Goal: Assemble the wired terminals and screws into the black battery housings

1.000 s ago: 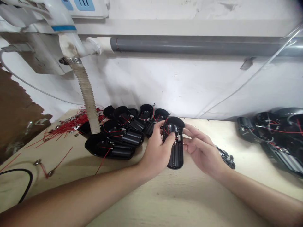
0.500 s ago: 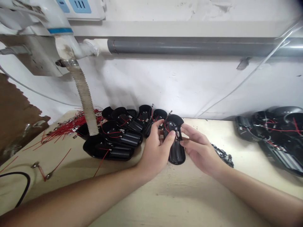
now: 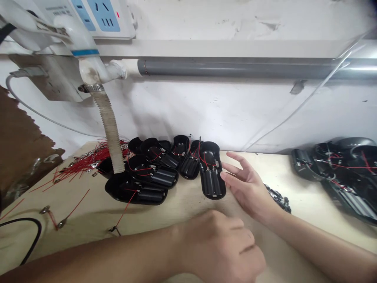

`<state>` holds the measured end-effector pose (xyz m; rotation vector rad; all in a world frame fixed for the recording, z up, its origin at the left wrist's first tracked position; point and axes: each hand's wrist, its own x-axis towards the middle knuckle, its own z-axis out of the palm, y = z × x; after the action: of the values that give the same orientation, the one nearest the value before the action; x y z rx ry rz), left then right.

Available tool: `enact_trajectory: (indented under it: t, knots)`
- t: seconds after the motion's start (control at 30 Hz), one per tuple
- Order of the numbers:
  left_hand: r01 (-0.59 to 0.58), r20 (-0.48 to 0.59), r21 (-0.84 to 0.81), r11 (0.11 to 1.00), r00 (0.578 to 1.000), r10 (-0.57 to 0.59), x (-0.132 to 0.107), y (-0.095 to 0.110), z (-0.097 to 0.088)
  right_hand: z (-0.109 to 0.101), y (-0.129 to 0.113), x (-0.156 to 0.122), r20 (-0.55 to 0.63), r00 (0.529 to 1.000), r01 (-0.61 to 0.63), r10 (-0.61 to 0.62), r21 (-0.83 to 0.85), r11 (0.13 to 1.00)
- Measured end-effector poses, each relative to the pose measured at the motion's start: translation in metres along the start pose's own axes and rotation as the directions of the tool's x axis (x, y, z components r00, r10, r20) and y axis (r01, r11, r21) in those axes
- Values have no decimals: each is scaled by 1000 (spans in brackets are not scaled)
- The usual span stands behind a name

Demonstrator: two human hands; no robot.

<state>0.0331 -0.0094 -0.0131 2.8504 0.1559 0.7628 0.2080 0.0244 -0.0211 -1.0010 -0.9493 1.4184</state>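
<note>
A black plastic housing with a two-slot battery compartment, a round hollow at its far end and thin red wires lies on the table. My right hand is at its right edge, thumb touching the rim, the other fingers spread apart. Nearer to me, my left hand is away from the housing, back upward with fingers curled under. Its fingertips are hidden, so I cannot see what they may hold. Several similar black housings with red wires crowd together to the left.
A ribbed hose hangs down over the left housings. Red wires with metal tabs are heaped behind it. Small dark parts lie beyond my right wrist, and more black housings are at the right. A wall with a grey pipe bounds the table.
My left hand has let go of the housing and moved toward me and to the right, its fingers curling. The housing now rests beside the others, my right hand still at its edge.
</note>
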Motion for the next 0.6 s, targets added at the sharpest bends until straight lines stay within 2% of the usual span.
enact_trajectory:
  t: [0.03,0.1,0.2,0.3,0.37,0.43,0.53,0.6]
  knots:
    - [-15,74,15,1000,997,13,2,0,1,2,0,0,18,1000,4,-4,10,1000]
    - [27,97,64,998,995,-34,4,-1,6,7,0,0,79,997,-1,-2,35,999]
    - [152,-40,105,983,988,-149,5,-6,15,11,1,-1,179,983,-44,41,12,999]
    - [260,-179,42,965,952,-249,3,-9,20,10,2,-3,229,969,-72,96,-114,991]
    - [337,-224,-40,941,915,-337,2,-10,21,8,2,-5,250,964,-29,86,-225,974]
    - [419,-251,-129,899,863,-439,1,-10,20,7,-1,-8,253,967,70,19,-338,938]
    - [522,-276,-235,820,773,-571,2,-12,17,8,-5,-10,213,964,248,-162,-485,839]
    - [566,-285,-294,771,718,-635,3,-15,16,9,-10,-11,188,937,350,-295,-546,761]
